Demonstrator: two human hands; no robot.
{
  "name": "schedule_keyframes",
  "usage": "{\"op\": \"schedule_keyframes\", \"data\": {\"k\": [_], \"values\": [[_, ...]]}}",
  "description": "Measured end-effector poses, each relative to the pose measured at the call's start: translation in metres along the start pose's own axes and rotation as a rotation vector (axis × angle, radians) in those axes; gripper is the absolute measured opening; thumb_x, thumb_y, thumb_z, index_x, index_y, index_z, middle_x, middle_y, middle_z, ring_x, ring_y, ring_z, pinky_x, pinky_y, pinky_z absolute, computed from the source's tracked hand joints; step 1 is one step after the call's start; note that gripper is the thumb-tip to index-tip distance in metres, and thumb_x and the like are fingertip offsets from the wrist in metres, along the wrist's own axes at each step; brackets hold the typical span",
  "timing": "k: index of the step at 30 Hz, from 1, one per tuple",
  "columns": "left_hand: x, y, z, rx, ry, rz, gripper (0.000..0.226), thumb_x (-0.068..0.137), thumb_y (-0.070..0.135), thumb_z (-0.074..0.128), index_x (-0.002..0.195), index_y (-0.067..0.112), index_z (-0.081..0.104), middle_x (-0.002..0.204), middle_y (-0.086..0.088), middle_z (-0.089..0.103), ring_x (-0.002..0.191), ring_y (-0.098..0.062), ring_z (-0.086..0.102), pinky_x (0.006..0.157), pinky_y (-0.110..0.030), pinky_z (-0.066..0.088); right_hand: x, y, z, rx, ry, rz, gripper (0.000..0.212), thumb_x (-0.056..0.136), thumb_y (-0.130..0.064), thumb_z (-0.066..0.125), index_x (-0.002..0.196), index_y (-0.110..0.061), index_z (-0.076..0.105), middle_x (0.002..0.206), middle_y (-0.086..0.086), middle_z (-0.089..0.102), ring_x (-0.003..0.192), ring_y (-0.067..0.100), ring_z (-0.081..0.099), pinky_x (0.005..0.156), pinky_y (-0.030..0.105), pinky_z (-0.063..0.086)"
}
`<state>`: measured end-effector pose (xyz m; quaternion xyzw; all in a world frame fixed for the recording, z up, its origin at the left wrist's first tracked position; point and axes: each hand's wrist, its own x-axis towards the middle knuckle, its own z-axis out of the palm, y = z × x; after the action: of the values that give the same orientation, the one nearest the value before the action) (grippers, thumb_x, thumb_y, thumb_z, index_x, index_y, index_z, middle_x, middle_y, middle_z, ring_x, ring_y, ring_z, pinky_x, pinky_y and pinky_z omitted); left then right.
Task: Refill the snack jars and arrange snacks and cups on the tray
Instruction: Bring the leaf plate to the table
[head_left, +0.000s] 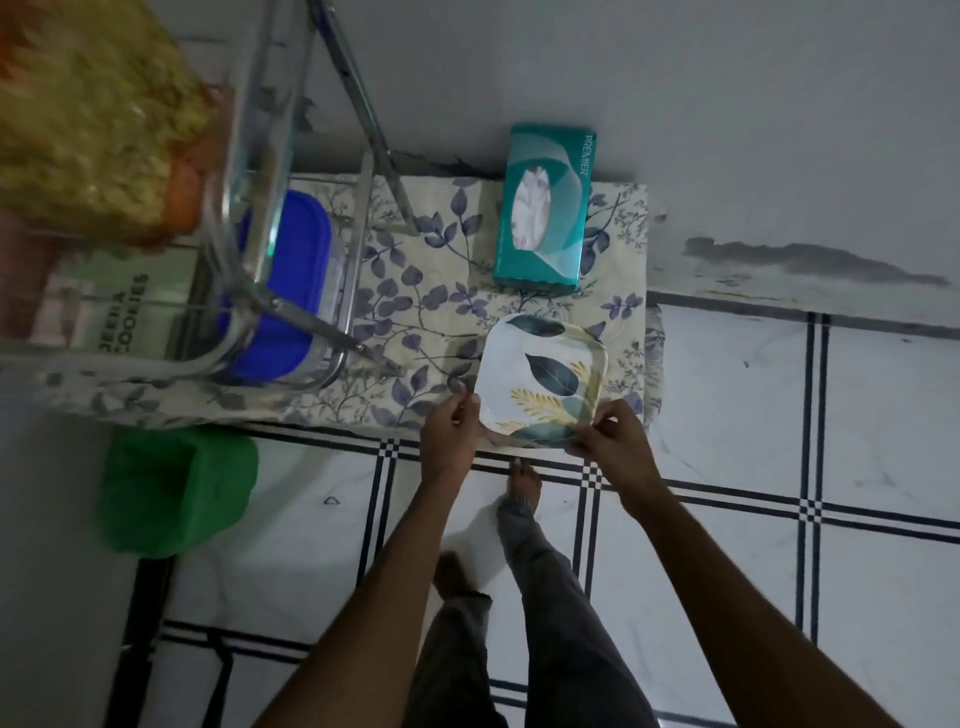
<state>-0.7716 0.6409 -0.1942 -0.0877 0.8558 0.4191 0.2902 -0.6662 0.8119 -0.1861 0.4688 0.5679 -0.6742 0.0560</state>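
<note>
A small square tray (540, 379) with a leaf print lies near the front right corner of a table covered by a floral cloth (415, 291). My left hand (451, 435) grips the tray's near left edge, thumb on top. My right hand (615, 440) pinches its near right corner. A blurred bag of yellow snacks (88, 119) fills the top left, close to the camera. Below it a cookie pack (119, 312) and a clear box with a blue lid (291, 280) sit inside a metal rack (270, 171).
A teal tissue box (543, 205) stands on the cloth behind the tray, near the white wall. A green plastic stool (171, 488) sits under the table's left side. My legs and bare feet (522, 480) are on the tiled floor in front of the table.
</note>
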Motion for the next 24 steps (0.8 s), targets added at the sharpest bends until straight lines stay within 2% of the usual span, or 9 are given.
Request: {"op": "schedule_keyframes", "data": {"k": [2, 4, 6, 8, 11, 13, 16, 20, 24], "values": [[-0.021, -0.001, -0.013, 0.005, -0.033, 0.026, 0.034, 0.101, 0.031, 0.054, 0.088, 0.005, 0.071, 0.075, -0.011, 0.071, 0.074, -0.028, 0.068, 0.064, -0.037, 0.05, -0.022, -0.004, -0.004, 0.018, -0.052, -0.041, 0.016, 0.095, 0.003, 0.055, 0.098, -0.005, 0.042, 0.1, 0.016, 0.065, 0.092, 0.025, 0.069, 0.066, 0.029, 0.061], [-0.05, 0.0, -0.029, 0.0, -0.036, 0.084, 0.035, 0.099, 0.027, 0.056, 0.078, 0.003, 0.07, 0.067, -0.008, 0.069, 0.066, -0.024, 0.066, 0.062, -0.033, 0.048, -0.05, -0.01, -0.006, 0.03, -0.072, -0.107, 0.012, 0.096, 0.0, 0.055, 0.1, -0.003, 0.043, 0.101, 0.018, 0.066, 0.091, 0.028, 0.07, 0.067, 0.031, 0.061], [-0.076, -0.004, -0.044, -0.038, -0.02, 0.124, 0.035, 0.097, 0.026, 0.06, 0.074, 0.002, 0.071, 0.065, -0.008, 0.069, 0.066, -0.028, 0.068, 0.06, -0.031, 0.046, -0.076, -0.011, -0.006, 0.04, -0.074, -0.145, 0.01, 0.098, -0.002, 0.053, 0.103, -0.002, 0.044, 0.102, 0.019, 0.067, 0.091, 0.03, 0.07, 0.067, 0.031, 0.061], [-0.108, -0.009, -0.063, -0.084, 0.013, 0.167, 0.041, 0.091, 0.035, 0.06, 0.071, 0.0, 0.069, 0.064, -0.011, 0.069, 0.07, -0.034, 0.069, 0.058, -0.035, 0.048, -0.107, -0.01, -0.001, 0.046, -0.054, -0.19, 0.01, 0.1, -0.004, 0.051, 0.107, 0.0, 0.045, 0.104, 0.02, 0.066, 0.092, 0.032, 0.07, 0.066, 0.031, 0.061], [-0.151, -0.022, -0.09, -0.132, 0.051, 0.225, 0.037, 0.093, 0.029, 0.063, 0.072, 0.0, 0.071, 0.063, -0.007, 0.07, 0.068, -0.028, 0.07, 0.062, -0.045, 0.054, -0.153, -0.004, 0.006, 0.043, -0.064, -0.25, 0.016, 0.1, -0.007, 0.052, 0.114, -0.001, 0.047, 0.108, 0.019, 0.067, 0.093, 0.031, 0.071, 0.072, 0.039, 0.062], [-0.186, -0.035, -0.11, -0.187, 0.079, 0.253, 0.03, 0.095, 0.021, 0.063, 0.073, 0.004, 0.074, 0.063, -0.001, 0.071, 0.066, -0.02, 0.07, 0.065, -0.043, 0.056, -0.188, 0.002, 0.012, 0.031, -0.095, -0.294, 0.015, 0.1, -0.009, 0.053, 0.114, -0.004, 0.05, 0.107, 0.016, 0.068, 0.094, 0.029, 0.071, 0.075, 0.043, 0.062], [-0.238, -0.057, -0.135, -0.315, 0.103, 0.228, 0.022, 0.096, 0.017, 0.063, 0.079, 0.013, 0.076, 0.069, -0.002, 0.074, 0.066, -0.017, 0.072, 0.07, -0.039, 0.058, -0.237, 0.009, 0.022, 0.036, -0.147, -0.334, 0.018, 0.099, -0.006, 0.054, 0.116, -0.001, 0.052, 0.105, 0.014, 0.069, 0.093, 0.027, 0.072, 0.072, 0.037, 0.062], [-0.308, -0.096, -0.162, -0.456, 0.216, 0.213, 0.019, 0.096, 0.015, 0.063, 0.085, 0.008, 0.077, 0.072, -0.006, 0.075, 0.068, -0.02, 0.074, 0.07, -0.035, 0.061, -0.295, 0.024, 0.038, -0.026, -0.266, -0.388, 0.015, 0.098, -0.004, 0.056, 0.112, 0.0, 0.053, 0.098, 0.015, 0.071, 0.086, 0.027, 0.072, 0.068, 0.032, 0.061], [-0.375, -0.145, -0.177, -0.556, 0.39, 0.169, 0.019, 0.095, 0.017, 0.066, 0.079, 0.018, 0.076, 0.068, -0.006, 0.074, 0.068, -0.021, 0.073, 0.069, -0.032, 0.06, -0.339, 0.051, 0.058, -0.081, -0.413, -0.396, 0.008, 0.096, -0.003, 0.058, 0.104, -0.005, 0.056, 0.09, 0.012, 0.072, 0.079, 0.024, 0.071, 0.067, 0.032, 0.061]]}}
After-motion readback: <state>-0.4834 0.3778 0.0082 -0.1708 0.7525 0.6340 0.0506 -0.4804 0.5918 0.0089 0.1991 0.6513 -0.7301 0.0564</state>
